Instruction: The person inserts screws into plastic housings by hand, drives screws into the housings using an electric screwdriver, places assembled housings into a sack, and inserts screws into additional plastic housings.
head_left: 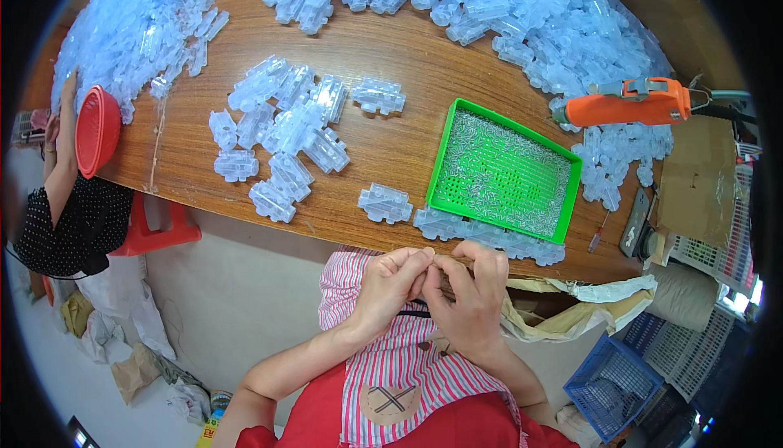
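Observation:
My left hand (387,282) and my right hand (471,297) meet just off the near table edge, fingertips pinched close together. Whatever lies between the fingers is too small or hidden to make out. Beyond them stands a green tray (435,177) strewn with many small silvery metal pieces, perhaps screws or pins. Clear plastic housings (522,244) line its near side. To its left lies a single clear housing (385,203). Farther left is a loose group of the same clear housings (289,126).
Large heaps of clear plastic parts (555,24) cover the far table. An orange power screwdriver (628,105) lies at right, near a thin screwdriver (599,234) and a phone (634,221). An open bag (571,309) hangs below the edge. A co-worker's arm (61,170) reaches in beside a red bowl (98,131).

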### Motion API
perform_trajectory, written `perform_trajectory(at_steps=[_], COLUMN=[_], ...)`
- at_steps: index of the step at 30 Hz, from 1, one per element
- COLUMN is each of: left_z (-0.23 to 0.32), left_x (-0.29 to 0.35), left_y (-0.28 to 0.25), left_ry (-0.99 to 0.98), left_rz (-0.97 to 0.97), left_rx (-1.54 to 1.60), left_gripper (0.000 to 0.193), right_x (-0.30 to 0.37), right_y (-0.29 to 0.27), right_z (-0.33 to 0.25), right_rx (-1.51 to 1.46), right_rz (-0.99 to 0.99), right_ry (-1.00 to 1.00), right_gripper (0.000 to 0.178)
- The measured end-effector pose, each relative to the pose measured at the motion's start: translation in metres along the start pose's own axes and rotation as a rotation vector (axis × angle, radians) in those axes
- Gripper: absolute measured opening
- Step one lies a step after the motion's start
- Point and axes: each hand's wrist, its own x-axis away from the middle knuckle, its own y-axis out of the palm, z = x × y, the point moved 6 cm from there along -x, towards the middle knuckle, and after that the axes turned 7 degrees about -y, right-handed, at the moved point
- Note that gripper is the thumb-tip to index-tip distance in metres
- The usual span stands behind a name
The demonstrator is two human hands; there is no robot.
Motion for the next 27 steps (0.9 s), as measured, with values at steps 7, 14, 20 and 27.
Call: perform_trajectory(at_steps=[7,14,20,27], left_z=[0.000,0.004,-0.008,-0.011], left_x=[-0.005,-0.005,-0.010,-0.009], left_y=[-0.006,-0.015,-0.032,-0.037], left_ry=[0.100,0.090,-0.064,-0.111], left_rz=[-0.034,0.002,0.010,-0.033], left_rx=[-0.127,-0.253,0.167,0.351], left_gripper=[0.034,0.035,0.036,0.037], right_x=[-0.008,-0.006,-0.015,-0.013], right_y=[0.004,0.029,0.038,0.047], right_z=[0.007,0.043,0.039,0.031], right_rx=[-0.039,-0.527,-0.053,0.095], right_rz=[-0.060,-0.092,0.028,-0.012], right_ry=[0.058,0.366,0.017,-0.120], right_gripper=[0.020,0.009,0.015,0.019])
